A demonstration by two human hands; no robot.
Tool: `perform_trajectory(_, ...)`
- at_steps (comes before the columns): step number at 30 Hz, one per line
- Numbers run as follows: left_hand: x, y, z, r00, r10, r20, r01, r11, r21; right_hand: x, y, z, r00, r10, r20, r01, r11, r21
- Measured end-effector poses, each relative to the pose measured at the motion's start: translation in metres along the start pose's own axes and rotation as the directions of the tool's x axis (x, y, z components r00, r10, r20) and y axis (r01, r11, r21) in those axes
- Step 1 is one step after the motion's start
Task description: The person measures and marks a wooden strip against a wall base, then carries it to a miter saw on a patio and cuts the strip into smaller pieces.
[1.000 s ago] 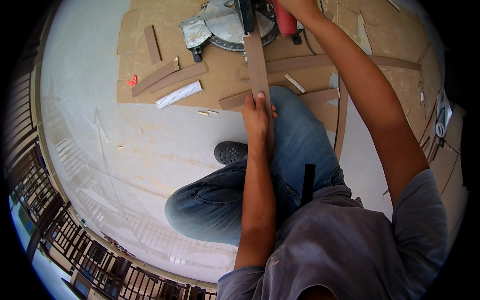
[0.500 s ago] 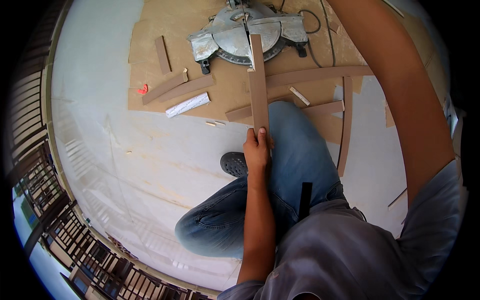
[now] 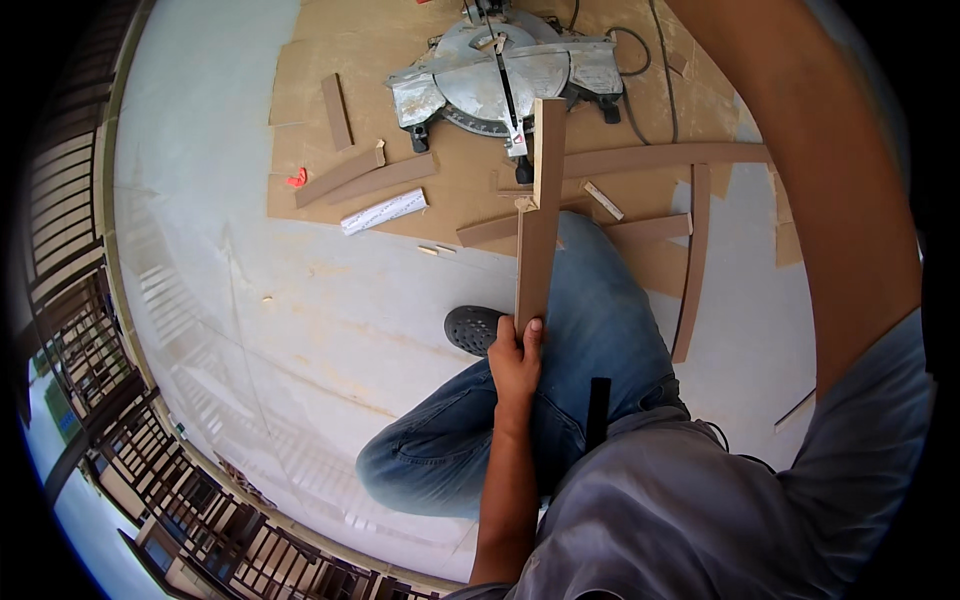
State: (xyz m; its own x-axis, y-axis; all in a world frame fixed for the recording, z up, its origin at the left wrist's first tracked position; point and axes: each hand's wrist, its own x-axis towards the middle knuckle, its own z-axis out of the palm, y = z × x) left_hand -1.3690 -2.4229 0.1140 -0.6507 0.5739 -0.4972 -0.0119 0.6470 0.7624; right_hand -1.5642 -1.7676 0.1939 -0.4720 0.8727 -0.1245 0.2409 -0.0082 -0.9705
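Nearest, the left hand (image 3: 515, 358) is clenched around the near end of a long brown wooden strip (image 3: 538, 220), just above the bent knee in blue jeans (image 3: 600, 320). From that grip the strip runs straight away, its long axis pointing near to far, and its far end reaches the silver base of the mitre saw (image 3: 500, 80) sitting on the cardboard sheet (image 3: 330, 60) on the floor. So the whole strip lies beyond the left hand, which is the only one on it. The right arm (image 3: 800, 180) stretches up and far along the right side; its hand is out of view, so its grip cannot be told. Offcuts (image 3: 365, 175) and a white strip (image 3: 383, 212) lie to the far left on the cardboard.
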Motion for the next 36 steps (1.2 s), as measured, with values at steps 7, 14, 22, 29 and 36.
perform_trajectory(7, -0.017, 0.004, -0.01, 0.998, 0.046, -0.032, -0.047, 0.997, -0.053, 0.004, 0.005, -0.002, 0.994, -0.11, 0.026, 0.111, 0.993, -0.049)
perform_trajectory(14, -0.029, 0.005, -0.019, 0.994, 0.107, 0.011, -0.101, 0.96, -0.262, -0.042, 0.009, -0.042, 0.98, -0.192, 0.041, 0.197, 0.967, -0.163)
perform_trajectory(22, -0.022, 0.022, -0.034, 0.967, 0.23, 0.109, -0.13, 0.814, -0.567, -0.35, 0.044, -0.114, 0.974, -0.228, -0.022, 0.229, 0.966, 0.121)
perform_trajectory(29, -0.017, 0.055, -0.034, 0.926, 0.317, 0.206, -0.14, 0.792, -0.594, -0.528, 0.071, -0.115, 0.991, -0.015, 0.135, -0.029, 0.947, 0.32)
perform_trajectory(36, -0.041, 0.115, -0.042, 0.819, 0.378, 0.433, -0.188, 0.888, -0.419, -0.56, 0.011, -0.094, 0.944, -0.33, 0.024, 0.265, 0.797, 0.543)
